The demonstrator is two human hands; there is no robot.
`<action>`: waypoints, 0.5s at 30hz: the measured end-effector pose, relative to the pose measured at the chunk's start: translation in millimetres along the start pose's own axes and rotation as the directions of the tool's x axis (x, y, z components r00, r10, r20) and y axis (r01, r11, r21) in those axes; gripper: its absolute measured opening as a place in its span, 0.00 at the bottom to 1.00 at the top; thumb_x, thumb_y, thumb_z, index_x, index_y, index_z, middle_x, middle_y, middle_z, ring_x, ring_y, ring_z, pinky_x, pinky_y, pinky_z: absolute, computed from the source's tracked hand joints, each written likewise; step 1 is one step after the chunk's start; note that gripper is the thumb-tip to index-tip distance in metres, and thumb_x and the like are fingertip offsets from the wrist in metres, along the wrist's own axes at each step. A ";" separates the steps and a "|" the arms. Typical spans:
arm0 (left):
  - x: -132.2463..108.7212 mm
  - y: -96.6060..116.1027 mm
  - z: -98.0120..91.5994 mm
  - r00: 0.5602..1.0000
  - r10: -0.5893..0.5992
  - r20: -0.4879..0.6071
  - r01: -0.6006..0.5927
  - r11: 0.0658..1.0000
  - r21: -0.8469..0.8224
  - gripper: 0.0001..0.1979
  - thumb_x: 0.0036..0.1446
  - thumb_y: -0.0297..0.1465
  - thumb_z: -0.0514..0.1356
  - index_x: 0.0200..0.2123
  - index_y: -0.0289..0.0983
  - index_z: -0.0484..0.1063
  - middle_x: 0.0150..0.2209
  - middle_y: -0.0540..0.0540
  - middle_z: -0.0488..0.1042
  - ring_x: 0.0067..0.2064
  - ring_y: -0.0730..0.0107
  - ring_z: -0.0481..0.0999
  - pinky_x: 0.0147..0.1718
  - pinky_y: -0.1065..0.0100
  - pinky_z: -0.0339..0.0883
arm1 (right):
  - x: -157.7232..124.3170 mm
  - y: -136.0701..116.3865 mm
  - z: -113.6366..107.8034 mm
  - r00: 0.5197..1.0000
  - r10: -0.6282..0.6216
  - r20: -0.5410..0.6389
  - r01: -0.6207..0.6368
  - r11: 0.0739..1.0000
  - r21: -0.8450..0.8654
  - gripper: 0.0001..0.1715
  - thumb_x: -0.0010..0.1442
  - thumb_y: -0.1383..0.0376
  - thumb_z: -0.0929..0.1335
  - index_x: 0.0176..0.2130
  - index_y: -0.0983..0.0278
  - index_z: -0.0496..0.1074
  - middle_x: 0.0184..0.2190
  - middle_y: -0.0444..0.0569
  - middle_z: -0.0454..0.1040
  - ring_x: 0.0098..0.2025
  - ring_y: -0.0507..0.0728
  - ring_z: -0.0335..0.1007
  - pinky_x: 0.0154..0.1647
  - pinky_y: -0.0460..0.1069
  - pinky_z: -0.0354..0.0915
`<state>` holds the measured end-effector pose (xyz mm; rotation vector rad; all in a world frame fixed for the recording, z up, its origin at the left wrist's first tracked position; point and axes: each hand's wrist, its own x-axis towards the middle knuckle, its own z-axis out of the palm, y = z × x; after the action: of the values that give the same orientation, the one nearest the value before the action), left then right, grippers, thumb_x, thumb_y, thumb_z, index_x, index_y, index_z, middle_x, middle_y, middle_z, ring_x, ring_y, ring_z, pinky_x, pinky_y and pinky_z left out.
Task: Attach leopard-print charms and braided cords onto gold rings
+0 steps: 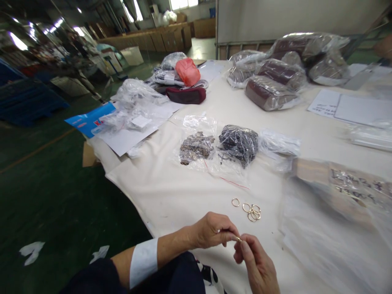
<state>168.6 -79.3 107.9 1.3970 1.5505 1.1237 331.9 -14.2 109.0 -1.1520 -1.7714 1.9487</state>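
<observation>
A small gold metal piece (238,239), which looks like a ring seen edge-on, is pinched at the near edge of the table. My left hand (211,230) grips it from the left between thumb and forefinger. From the right, the fingertips of my right hand (259,261) close on it too, covering most of it. Just beyond the hands lie several loose gold rings (253,213) in an overlapping group, with a single gold ring (235,206) apart to their left. Farther back are a clear bag of leopard-patterned pieces (196,147) and a clear bag of black material (239,141).
White cloth covers the table (171,192). At right lies a plastic bag with handwriting (346,183). Wrapped brown bags (269,90) stand at the back; a maroon pouch (186,95) and crumpled plastic (134,96) are at left. Beyond the left edge is green floor (76,204).
</observation>
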 end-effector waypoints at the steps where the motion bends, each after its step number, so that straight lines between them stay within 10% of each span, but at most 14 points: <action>1: 0.0 1.5 0.2 1.000 -0.029 -0.006 0.029 0.999 -0.035 0.14 0.59 0.38 0.56 0.35 0.34 0.77 0.27 0.45 0.76 0.24 0.77 0.74 0.29 0.76 0.67 | 0.7 0.6 -2.1 0.999 -0.019 0.026 0.020 0.998 -0.060 0.19 0.60 0.48 0.61 0.32 0.60 0.66 0.21 0.41 0.66 0.27 0.52 0.63 0.30 0.46 0.57; 11: 1.4 1.7 7.3 0.962 -0.272 -0.015 0.237 0.863 -0.445 0.18 0.54 0.41 0.60 0.34 0.30 0.75 0.24 0.46 0.73 0.21 0.76 0.72 0.20 0.77 0.64 | 11.2 13.6 4.6 0.998 -0.020 0.067 0.023 0.999 -0.040 0.25 0.63 0.49 0.56 0.22 0.61 0.58 0.19 0.41 0.54 0.23 0.52 0.51 0.26 0.47 0.51; 15: 15.5 -28.0 -6.0 0.909 -0.362 -0.206 0.316 0.922 -0.222 0.13 0.59 0.34 0.54 0.37 0.30 0.73 0.25 0.47 0.73 0.23 0.77 0.73 0.23 0.76 0.67 | 20.1 24.2 7.2 0.999 -0.043 0.017 0.045 0.980 -0.195 0.26 0.61 0.47 0.56 0.21 0.60 0.56 0.18 0.40 0.53 0.21 0.51 0.50 0.24 0.47 0.50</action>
<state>151.9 -65.1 83.8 0.8456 1.7318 1.2152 321.3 -11.3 78.6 -1.1506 -2.0141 1.7934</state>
